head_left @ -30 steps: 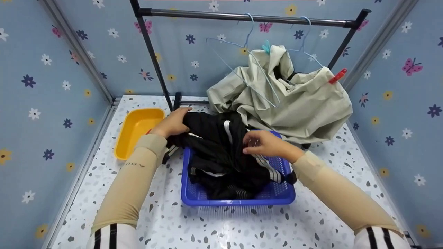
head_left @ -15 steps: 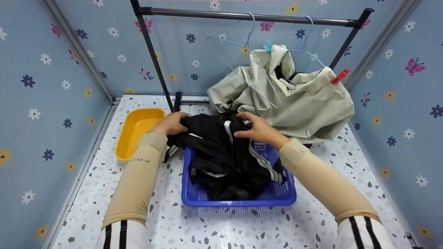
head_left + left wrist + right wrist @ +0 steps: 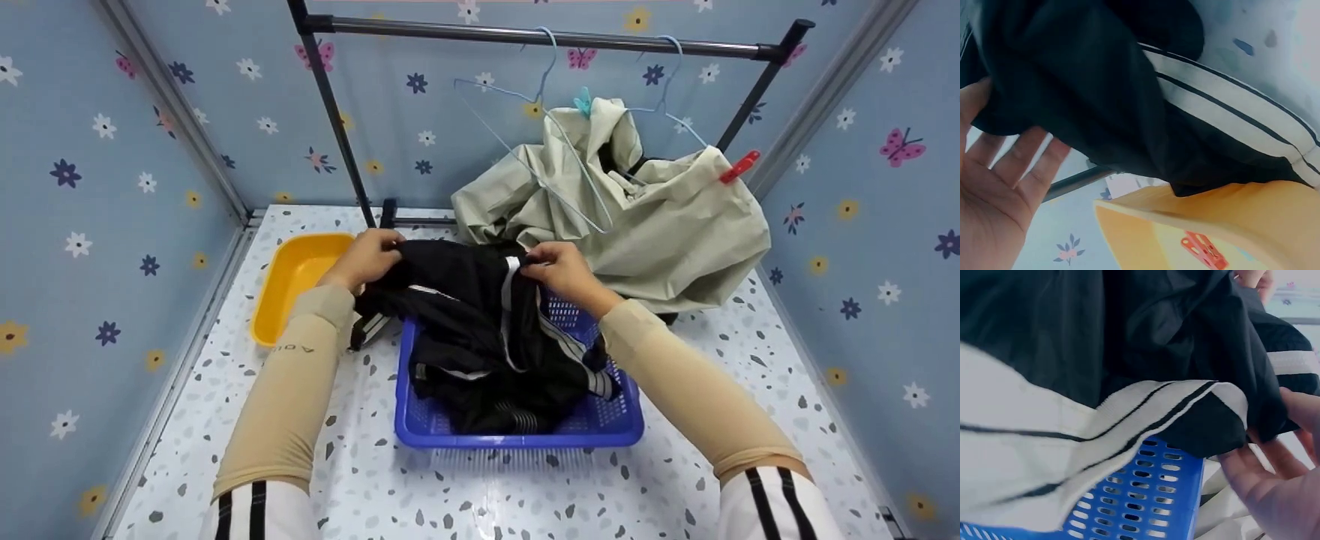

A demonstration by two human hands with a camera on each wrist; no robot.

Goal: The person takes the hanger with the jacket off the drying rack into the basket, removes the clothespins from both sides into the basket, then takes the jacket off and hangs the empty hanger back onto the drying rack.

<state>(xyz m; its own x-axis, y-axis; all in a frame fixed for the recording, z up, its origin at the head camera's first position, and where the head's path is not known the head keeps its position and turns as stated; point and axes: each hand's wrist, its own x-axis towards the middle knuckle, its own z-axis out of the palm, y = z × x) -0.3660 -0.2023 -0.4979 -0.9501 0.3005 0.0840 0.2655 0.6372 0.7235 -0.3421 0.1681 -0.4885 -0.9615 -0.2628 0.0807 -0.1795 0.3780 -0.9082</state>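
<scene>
A black garment with white stripes (image 3: pixel 465 322) is bunched in a blue perforated basket (image 3: pixel 517 441), its upper part lifted over the far left rim. My left hand (image 3: pixel 367 259) pinches its upper left edge between thumb and fingers; in the left wrist view the cloth hangs over the fingertips. At the garment's upper right edge, beside a white stripe, my right hand (image 3: pixel 562 271) pinches the fabric. The right wrist view shows the fingers of the right hand (image 3: pixel 1275 478) curled at the cloth, above the basket wall (image 3: pixel 1151 495). A striped part of the garment (image 3: pixel 1230 118) hangs down next to the yellow tub.
A yellow tub (image 3: pixel 289 289) stands at left, with a red clothespin (image 3: pixel 1204 250) inside. Behind, a black rack rail (image 3: pixel 450 31) carries a bare blue hanger (image 3: pixel 540 97) and a pale green garment (image 3: pixel 660 232) on another hanger, clipped by a red clothespin (image 3: pixel 741 166) and a teal clothespin (image 3: pixel 583 102).
My right hand has moved from the garment's right side up to its upper edge and now grips it. The left hand's fingers have closed on the cloth, and the upper edge is spread wider.
</scene>
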